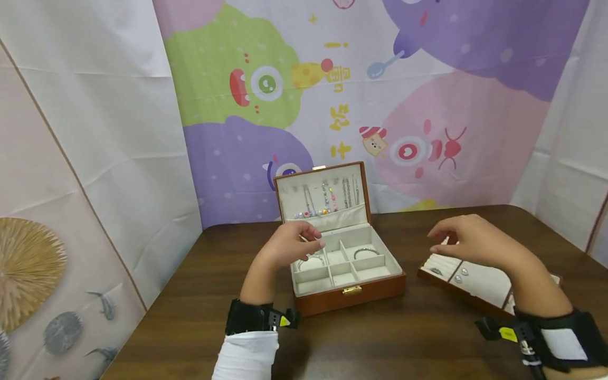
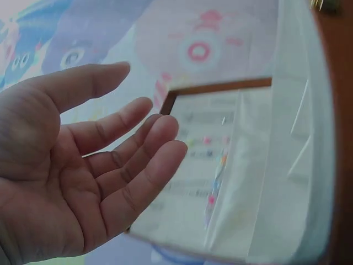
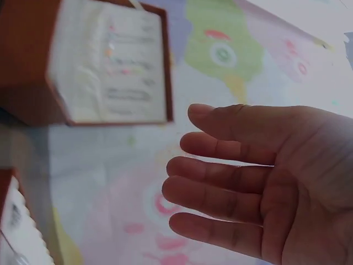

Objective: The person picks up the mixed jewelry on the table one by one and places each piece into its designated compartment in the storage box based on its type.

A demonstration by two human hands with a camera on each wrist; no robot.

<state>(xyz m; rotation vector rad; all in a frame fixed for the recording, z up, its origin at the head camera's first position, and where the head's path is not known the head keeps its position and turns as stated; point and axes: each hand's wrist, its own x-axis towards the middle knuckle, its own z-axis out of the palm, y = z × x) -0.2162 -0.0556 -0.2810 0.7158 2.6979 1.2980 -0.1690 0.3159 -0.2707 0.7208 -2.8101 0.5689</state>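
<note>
A brown jewelry box (image 1: 351, 300) stands on the table with its lid (image 1: 364, 190) raised. Over its left compartments hovers my left hand (image 1: 291, 244), empty, with loosely bent fingers. One silver bangle (image 1: 366, 249) lies in a right-hand compartment; another bangle (image 1: 311, 257) is partly hidden beneath the left hand. Several necklaces (image 1: 325, 191) hang inside the lid, some with coloured beads. My right hand (image 1: 477, 240) is held above a white-lined tray (image 1: 489, 279), partly covering it from view. Its fingers (image 3: 215, 197) are relaxed and hold nothing. Small silver pieces (image 1: 462, 274) lie in that tray.
The dark wooden table (image 1: 190, 322) carries the box near the middle and the tray to the right. A cartoon-printed cloth (image 1: 351, 105) hangs behind its back edge. White curtains (image 1: 114, 105) hang at the sides.
</note>
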